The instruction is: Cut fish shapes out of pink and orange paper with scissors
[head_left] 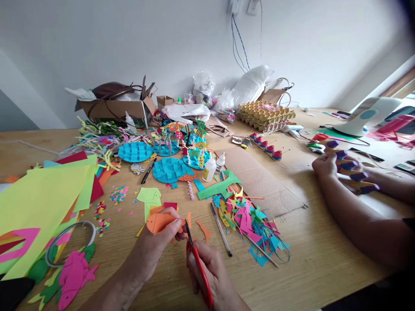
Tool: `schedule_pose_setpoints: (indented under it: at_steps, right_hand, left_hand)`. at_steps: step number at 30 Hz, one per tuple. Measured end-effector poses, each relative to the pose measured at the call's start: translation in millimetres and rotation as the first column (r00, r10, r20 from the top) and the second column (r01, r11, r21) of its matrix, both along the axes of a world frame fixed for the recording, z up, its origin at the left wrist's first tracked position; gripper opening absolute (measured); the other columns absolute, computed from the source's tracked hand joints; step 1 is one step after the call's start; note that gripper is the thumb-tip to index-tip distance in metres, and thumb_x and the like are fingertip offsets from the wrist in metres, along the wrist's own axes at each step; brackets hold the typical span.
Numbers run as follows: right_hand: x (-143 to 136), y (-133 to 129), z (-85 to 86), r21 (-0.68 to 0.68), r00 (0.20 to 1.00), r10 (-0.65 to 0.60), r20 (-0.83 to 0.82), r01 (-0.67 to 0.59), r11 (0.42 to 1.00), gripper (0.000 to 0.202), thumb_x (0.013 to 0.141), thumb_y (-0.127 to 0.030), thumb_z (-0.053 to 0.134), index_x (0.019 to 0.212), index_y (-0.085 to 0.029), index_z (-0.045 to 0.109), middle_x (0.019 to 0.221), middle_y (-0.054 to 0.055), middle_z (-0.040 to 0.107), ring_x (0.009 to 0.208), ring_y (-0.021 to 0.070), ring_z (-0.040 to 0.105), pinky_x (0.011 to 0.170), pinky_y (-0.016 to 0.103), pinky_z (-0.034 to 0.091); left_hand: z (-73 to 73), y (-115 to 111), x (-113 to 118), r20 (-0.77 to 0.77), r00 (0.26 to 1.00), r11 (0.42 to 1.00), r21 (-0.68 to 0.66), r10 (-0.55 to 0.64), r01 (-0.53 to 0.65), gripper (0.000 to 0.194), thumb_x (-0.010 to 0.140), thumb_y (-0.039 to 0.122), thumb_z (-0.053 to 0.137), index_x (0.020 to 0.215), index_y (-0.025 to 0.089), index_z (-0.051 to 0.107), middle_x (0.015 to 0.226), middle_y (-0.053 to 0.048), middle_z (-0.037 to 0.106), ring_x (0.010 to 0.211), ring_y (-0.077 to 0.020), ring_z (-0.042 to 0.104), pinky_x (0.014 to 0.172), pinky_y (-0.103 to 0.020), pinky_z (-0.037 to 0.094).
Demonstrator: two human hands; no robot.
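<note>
My left hand [162, 242] pinches an orange paper fish [158, 222] with a drawn eye and curved line at its left end. Red-handled scissors [198, 263] are in my right hand [209, 268], their dark blades pointing up beside the fish's right end. Whether the blades touch the paper is hard to tell. Orange offcuts [204, 231] lie on the table just right of the fish. Behind it rests a pale green paper fish [149, 195]. A clear pen [221, 229] lies to the right, near a heap of coloured scraps [249, 220].
Coloured sheets [48, 185], a tape roll [50, 250] and pink fish [76, 276] lie left. Blue discs [171, 169], glue bottles [209, 168] and cardboard [259, 181] are beyond my hands. At right, another person's hands [327, 166] hold a painted egg-carton strip [350, 166].
</note>
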State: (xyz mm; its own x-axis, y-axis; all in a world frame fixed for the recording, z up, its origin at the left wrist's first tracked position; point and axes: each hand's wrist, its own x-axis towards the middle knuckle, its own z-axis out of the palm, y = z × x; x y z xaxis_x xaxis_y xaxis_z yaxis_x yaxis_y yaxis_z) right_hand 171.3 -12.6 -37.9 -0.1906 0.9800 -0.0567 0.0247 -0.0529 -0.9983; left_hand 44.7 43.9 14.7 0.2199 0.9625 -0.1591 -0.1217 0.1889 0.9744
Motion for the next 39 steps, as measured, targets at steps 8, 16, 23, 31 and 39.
schedule_pose_setpoints:
  at_steps: [8,16,23,31,39]
  right_hand:
    - [5,-6,0.8,0.018,0.999,0.043,0.013,-0.043,0.999,0.049,0.088,-0.058,0.034,0.058,-0.02,0.035,0.045,-0.006,0.034,0.038,0.0078,0.031,0.038,0.018,0.025]
    - [20,-24,13.4,0.011,0.639,0.147,0.755,-0.236,0.972,0.022,0.076,-0.023,0.052,0.055,-0.017,0.052,0.048,-0.002,0.049,0.043,0.01,0.036,0.042,0.023,0.02]
    - [-12,-19,18.7,-0.116,0.261,0.238,0.935,-0.41,0.905,0.011,0.066,-0.021,0.06,0.072,-0.015,0.068,0.065,0.008,0.072,0.05,0.0195,0.062,0.041,0.025,0.023]
    - [-33,-16,24.2,-0.099,0.136,0.186,0.973,-0.483,0.87,0.013,0.081,-0.014,0.054,0.077,-0.013,0.066,0.07,0.01,0.072,0.054,0.0228,0.068,0.038,0.026,0.027]
    - [-25,-16,20.7,-0.139,0.138,0.212,0.968,-0.409,0.902,0.012,0.073,-0.009,0.062,0.084,-0.014,0.064,0.079,0.008,0.074,0.064,0.0249,0.07,0.041,0.025,0.033]
  left_hand:
    - [7.9,4,-14,-0.076,0.986,0.989,-0.015,-0.146,0.145,0.014,0.07,0.026,0.058,0.061,0.016,0.061,0.06,-0.001,0.059,0.06,-0.0156,0.055,0.057,-0.026,0.043]
    - [3.6,-1,-59,-0.22,0.975,0.999,0.022,-0.039,0.045,0.019,0.069,0.031,0.064,0.056,0.018,0.06,0.055,0.001,0.056,0.055,-0.0146,0.051,0.053,-0.024,0.041]
    - [-13.8,-2,-67,-0.315,0.948,0.998,0.001,-0.055,0.058,0.015,0.061,0.027,0.068,0.058,0.02,0.055,0.046,0.006,0.05,0.047,-0.0123,0.046,0.048,-0.022,0.036]
    - [-14.9,-6,-64,-0.225,0.969,0.995,-0.024,-0.104,0.101,0.008,0.066,0.025,0.062,0.065,0.019,0.057,0.052,0.006,0.05,0.049,-0.0115,0.046,0.048,-0.021,0.038]
    - [5.5,-1,-131,-0.418,0.907,0.998,0.06,0.053,-0.03,0.017,0.056,0.021,0.067,0.072,0.022,0.064,0.052,0.006,0.053,0.046,-0.0131,0.047,0.046,-0.021,0.037]
